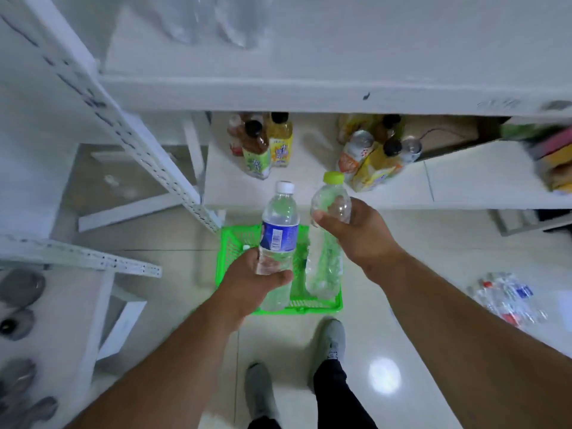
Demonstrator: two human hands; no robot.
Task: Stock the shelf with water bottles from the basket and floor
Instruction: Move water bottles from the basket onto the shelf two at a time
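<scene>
I have a bottle in each hand. My left hand (pixel 257 280) holds a clear water bottle (pixel 278 230) low down, near its bottom. My fingers and thumb are curled round it, so this grip is tight on the bottle. It has a white cap and a blue label, and it stands almost straight up.

My right hand (pixel 356 230) holds a second bottle (pixel 331 202), the one with the light green cap. My thumb and fingers wrap round its middle, so that grip is tight too. This bottle leans a little to the left. The two bottles are near each other but do not touch.

Both bottles are up in the air, over the green basket (pixel 322 305) on the floor (pixel 433 258). One more clear bottle (pixel 325 274) lies in the basket, on its right side.

In front of me is the white shelf (pixel 309 187). Its low board is just past the basket. On it stand some tea and juice bottles (pixel 263 150) on the left, and a bunch of drinks and cans (pixel 371 156) more to the right (they are a bit blurry). A higher board (pixel 309 94) runs over them.

On the floor, far to my right, lies a pack of water bottles (pixel 507 298) in clear wrap. My two grey shoes (pixel 332 339) are down by the basket.
</scene>
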